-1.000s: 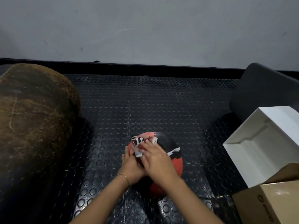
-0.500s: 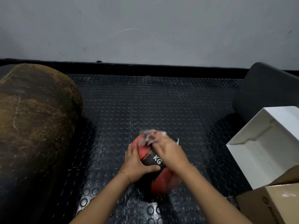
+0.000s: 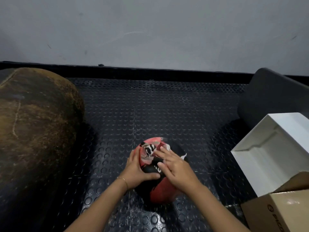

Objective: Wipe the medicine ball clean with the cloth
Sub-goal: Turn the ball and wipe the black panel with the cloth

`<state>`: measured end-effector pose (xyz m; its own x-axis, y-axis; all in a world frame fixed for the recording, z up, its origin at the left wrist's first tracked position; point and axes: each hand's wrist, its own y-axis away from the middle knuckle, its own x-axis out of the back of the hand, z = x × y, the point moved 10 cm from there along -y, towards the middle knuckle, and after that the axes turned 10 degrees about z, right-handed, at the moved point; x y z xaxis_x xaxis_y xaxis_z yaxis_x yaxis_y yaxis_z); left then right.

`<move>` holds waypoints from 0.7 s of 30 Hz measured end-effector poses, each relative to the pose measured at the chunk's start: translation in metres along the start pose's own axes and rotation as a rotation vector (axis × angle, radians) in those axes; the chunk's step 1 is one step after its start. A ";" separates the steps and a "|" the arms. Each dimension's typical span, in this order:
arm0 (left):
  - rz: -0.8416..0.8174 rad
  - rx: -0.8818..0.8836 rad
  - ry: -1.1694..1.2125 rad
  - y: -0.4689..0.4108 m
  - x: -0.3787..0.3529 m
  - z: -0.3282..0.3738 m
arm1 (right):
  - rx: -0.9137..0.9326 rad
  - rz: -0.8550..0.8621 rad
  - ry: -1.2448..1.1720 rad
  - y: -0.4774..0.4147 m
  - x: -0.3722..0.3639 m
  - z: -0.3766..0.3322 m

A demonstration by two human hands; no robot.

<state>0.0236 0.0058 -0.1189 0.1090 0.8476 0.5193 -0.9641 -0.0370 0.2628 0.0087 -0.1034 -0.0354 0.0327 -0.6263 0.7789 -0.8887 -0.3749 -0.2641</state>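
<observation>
Mid-wipe: my left grip (image 3: 137,171) wraps the medicine ball (image 3: 163,190) at its left, right grip (image 3: 175,166) presses cloth (image 3: 148,150) flat-fingered on top; near face, underside likely left to do.

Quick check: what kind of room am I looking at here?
Probably a gym or training room: black studded rubber floor, a worn brown bag lying at left, and a red-and-black medicine ball on the floor.

Two hands (image 3: 139,171) (image 3: 178,169), one ball (image 3: 163,192), two boxes (image 3: 267,158) (image 3: 287,211).
</observation>
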 end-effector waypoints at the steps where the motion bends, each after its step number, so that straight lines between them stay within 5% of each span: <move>1: 0.004 -0.005 -0.004 0.003 -0.002 -0.003 | -0.015 -0.005 0.048 -0.004 0.004 0.011; 6: -0.004 -0.004 -0.047 0.009 -0.005 -0.005 | -0.624 0.079 0.082 -0.047 0.021 0.096; 11: -0.155 0.081 -0.406 -0.013 0.025 -0.010 | -0.682 0.299 -0.137 -0.004 0.021 0.085; 15: -0.211 -0.026 -0.402 -0.005 0.008 0.019 | -0.772 0.319 -0.236 0.021 0.015 0.093; 18: -0.104 0.006 -0.435 0.001 0.001 0.015 | -0.704 0.310 -0.183 0.022 0.013 0.079; 21: -0.086 -0.022 -0.449 -0.009 0.007 0.002 | -0.295 0.239 -0.082 0.015 0.000 0.001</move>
<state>0.0332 0.0114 -0.1160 0.2785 0.5334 0.7987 -0.9513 0.0388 0.3057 -0.0043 -0.1091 -0.0400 -0.1649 -0.7292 0.6641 -0.9687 -0.0069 -0.2482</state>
